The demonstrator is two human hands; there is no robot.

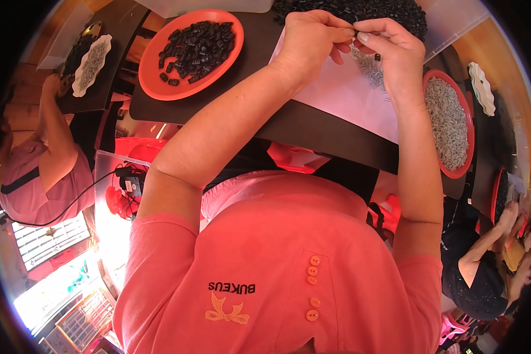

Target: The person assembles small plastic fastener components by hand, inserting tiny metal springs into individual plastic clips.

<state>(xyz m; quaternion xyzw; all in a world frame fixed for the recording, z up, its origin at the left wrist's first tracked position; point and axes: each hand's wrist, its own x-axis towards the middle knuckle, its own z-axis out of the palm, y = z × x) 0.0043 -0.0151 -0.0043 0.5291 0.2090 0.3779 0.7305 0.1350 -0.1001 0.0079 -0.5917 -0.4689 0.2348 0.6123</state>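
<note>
1. From far off, I watch a left hand [312, 38] and a right hand [398, 50] meet above a sheet of paper [330, 88].
2. Thumb and finger of each hand are pressed together, and both seem to pinch one small dark piece [355, 34]. It sits right where the fingertips meet (it is so tiny that I mostly see skin).
3. One more black bit [377, 57] shows just under the right hand. I can't tell if the hand holds it or if it lies below.
4. I think the small piece is very light and hard, like a little plastic bead. It should not squish.
5. It looks smooth, so I guess it could slip and pop away if squeezed off to one side. I would not call it easy to break.
6. I'd hold it by its two sides with just the tips, and keep the ends bare.
7. The pale bits [369, 68] on the paper look thin and even lighter. I'd pick up one at a time, softly, near its middle.
8. To the left, black lumps [197, 47] lie in an orange plate [150, 76]. To the right, another orange dish [471, 127] holds lots of grey bits [445, 118]. A big black heap [389, 12] sits beyond the hands.
</note>
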